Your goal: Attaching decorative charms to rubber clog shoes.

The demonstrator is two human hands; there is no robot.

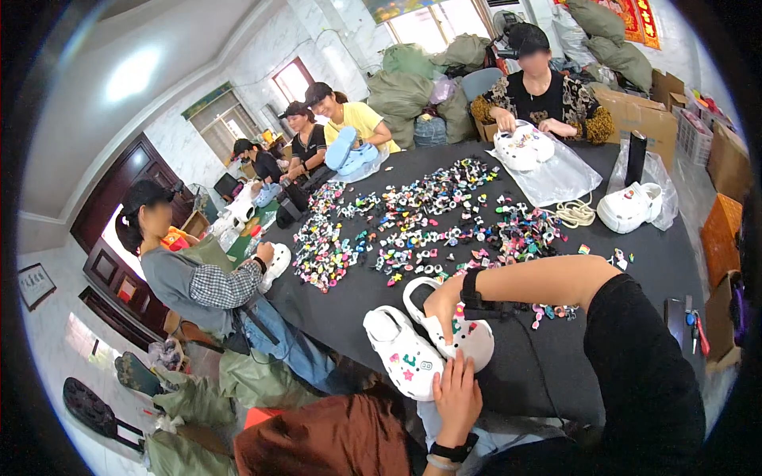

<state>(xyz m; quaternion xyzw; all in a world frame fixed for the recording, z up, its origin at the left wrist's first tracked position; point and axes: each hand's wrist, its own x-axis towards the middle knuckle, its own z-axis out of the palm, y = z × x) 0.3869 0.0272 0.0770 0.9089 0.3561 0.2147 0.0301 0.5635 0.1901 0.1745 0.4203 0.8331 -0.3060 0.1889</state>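
Two white clogs lie side by side at the table's near edge. The left-hand clog (pixel 403 357) carries several small charms, among them a pink star. My right hand (pixel 444 308) reaches into the opening of the other white clog (pixel 474 343), gripping its upper, some fingers hidden inside. Red and green charms sit on that clog beside the hand. Against its toe rests my left hand (pixel 458 399), fingers stretched and spread, its thumb close to the first clog. A large spread of loose, colourful shoe charms (pixel 432 230) covers the table beyond the clogs.
Across the black table (pixel 635 274), a person handles a decorated white clog (pixel 522 147) over a plastic bag. Another white clog (pixel 627 208) and a black bottle (pixel 636 157) stand at right. Co-workers line the left side, one holding blue clogs (pixel 349 152). A cable (pixel 536 357) trails nearby.
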